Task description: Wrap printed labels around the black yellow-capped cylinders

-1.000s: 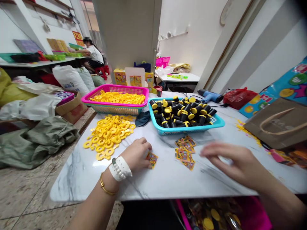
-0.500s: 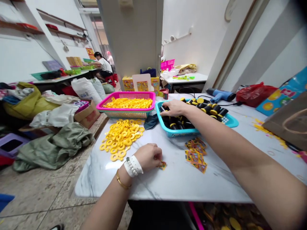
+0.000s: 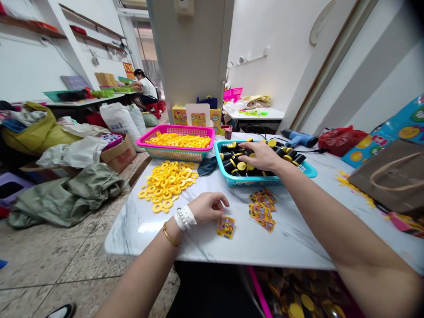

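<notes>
My left hand [image 3: 208, 206] is low over the table, fingers loosely curled and apart. Its thumb tip meets the upper edge of a small orange printed label [image 3: 225, 227], which looks flat on the marble-patterned top. My right hand [image 3: 260, 155] reaches into a turquoise basket [image 3: 243, 181], its fingers spread over black bottles with yellow caps [image 3: 231, 164]; no bottle is clearly gripped. Between the basket and the front edge lie several more printed labels [image 3: 262, 211]. A pile of yellow plastic rings with tabs [image 3: 167, 185] spreads left of my left hand.
A pink basket [image 3: 141, 143] of yellow pieces stands behind the pile. A dark cloth [image 3: 207, 166] lies between the baskets. At right are a blue heat gun [image 3: 299, 138], a red bag [image 3: 342, 139] and a brown paper bag [image 3: 391, 176]. A person [image 3: 145, 88] sits far off.
My right hand has moved rightward and slightly up over the bottles. My left hand's fingers have loosened, and the label beneath them now shows fully. The camera view has shifted slightly.
</notes>
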{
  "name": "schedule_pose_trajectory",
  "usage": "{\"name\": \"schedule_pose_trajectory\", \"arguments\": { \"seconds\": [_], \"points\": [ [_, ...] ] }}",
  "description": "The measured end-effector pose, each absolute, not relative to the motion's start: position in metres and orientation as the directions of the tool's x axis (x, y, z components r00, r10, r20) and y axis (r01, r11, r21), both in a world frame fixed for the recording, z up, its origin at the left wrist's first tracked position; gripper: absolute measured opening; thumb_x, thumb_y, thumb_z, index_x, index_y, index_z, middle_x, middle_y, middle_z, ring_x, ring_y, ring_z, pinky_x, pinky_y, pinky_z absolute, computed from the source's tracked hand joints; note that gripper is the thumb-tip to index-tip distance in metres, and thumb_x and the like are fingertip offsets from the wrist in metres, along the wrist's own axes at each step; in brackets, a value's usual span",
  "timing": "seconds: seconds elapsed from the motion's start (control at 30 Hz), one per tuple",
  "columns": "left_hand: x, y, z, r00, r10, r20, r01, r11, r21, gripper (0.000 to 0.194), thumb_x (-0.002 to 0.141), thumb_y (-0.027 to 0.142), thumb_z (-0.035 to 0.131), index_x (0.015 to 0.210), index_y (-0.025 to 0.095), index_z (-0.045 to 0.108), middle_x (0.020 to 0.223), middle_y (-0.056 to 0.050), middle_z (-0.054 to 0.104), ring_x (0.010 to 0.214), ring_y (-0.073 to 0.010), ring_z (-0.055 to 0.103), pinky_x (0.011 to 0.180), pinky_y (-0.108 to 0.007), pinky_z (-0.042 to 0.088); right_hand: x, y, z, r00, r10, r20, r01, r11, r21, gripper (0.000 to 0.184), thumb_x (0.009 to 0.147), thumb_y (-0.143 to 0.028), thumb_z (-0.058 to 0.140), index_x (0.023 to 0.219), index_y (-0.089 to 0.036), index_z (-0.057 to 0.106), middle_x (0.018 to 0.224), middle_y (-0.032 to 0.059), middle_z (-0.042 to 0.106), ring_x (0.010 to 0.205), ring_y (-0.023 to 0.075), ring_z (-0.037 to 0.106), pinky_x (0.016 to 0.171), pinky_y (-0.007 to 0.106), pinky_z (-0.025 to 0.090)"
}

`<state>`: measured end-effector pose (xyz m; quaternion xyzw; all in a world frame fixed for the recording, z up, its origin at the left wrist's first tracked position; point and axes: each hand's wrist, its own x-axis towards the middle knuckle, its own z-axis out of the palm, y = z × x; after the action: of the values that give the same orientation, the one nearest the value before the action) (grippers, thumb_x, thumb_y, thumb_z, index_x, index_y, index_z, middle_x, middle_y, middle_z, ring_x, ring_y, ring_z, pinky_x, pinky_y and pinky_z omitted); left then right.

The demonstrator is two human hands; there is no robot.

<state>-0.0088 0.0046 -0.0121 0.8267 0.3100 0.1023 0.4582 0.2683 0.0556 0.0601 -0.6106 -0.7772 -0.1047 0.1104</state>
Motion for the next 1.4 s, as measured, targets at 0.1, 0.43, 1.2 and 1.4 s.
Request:
{"name": "schedule_pose_trajectory", "arguments": {
  "seconds": [0.1, 0.43, 1.2, 1.4],
  "points": [
    [-0.005, 0.004, -0.016, 0.718, 0.692, -0.076, 0.473, -0.406, 0.782, 0.027, 0.07, 0.01, 0.065, 0.096, 0.015, 0.07, 0.073, 0.001, 0.07, 0.064, -0.0124, 0.061, 0.064, -0.022, 0.045, 0.267, 0.057, 0.055, -0.167, 0.948, 0.272, 0.986, 0.165, 0.031, 0.048, 0.089, -0.045, 0.057, 0.127, -0.019, 0.067, 0.124, 0.0122, 0.072, 0.115, 0.0325, 0.064, 0.103, 0.046, 0.041],
    [-0.019, -0.014, -0.014, 0.561, 0.827, -0.04, 0.539, -0.328, 0.776, 0.019, 0.082, 0.029, 0.06, 0.083, 0.014, 0.072, 0.078, -0.006, 0.073, 0.072, -0.0164, 0.064, 0.065, -0.025, 0.049, 0.249, 0.072, 0.082, -0.1, 0.965, 0.244, 0.995, 0.097, 0.025, 0.035, 0.072, -0.044, 0.074, 0.095, -0.017, 0.075, 0.097, 0.0124, 0.075, 0.108, 0.0381, 0.061, 0.104, 0.055, 0.035],
    [-0.064, -0.137, -0.018, 0.433, 0.895, -0.105, 0.026, 0.104, 0.994, 0.026, 0.08, 0.031, 0.073, 0.098, 0.013, 0.068, 0.075, -0.001, 0.063, 0.061, -0.0076, 0.054, 0.054, -0.018, 0.044, 0.129, -0.189, -0.02, -0.125, 0.992, -0.027, 0.285, 0.01, -0.959, 0.029, 0.094, -0.049, 0.059, 0.094, -0.023, 0.072, 0.074, 0.0032, 0.073, 0.06, 0.0172, 0.065, 0.054, 0.028, 0.051],
    [-0.063, -0.171, -0.027, 0.126, 0.981, -0.146, -0.059, 0.154, 0.986, 0.031, 0.085, 0.045, 0.07, 0.088, 0.016, 0.06, 0.065, 0.003, 0.055, 0.051, -0.0062, 0.047, 0.047, -0.017, 0.039, 0.109, -0.201, -0.052, 0.212, 0.977, 0.029, 0.259, -0.027, -0.966, 0.039, 0.094, -0.051, 0.059, 0.069, -0.022, 0.062, 0.048, -0.0035, 0.054, 0.04, 0.0115, 0.046, 0.041, 0.024, 0.035]
  ]
}}
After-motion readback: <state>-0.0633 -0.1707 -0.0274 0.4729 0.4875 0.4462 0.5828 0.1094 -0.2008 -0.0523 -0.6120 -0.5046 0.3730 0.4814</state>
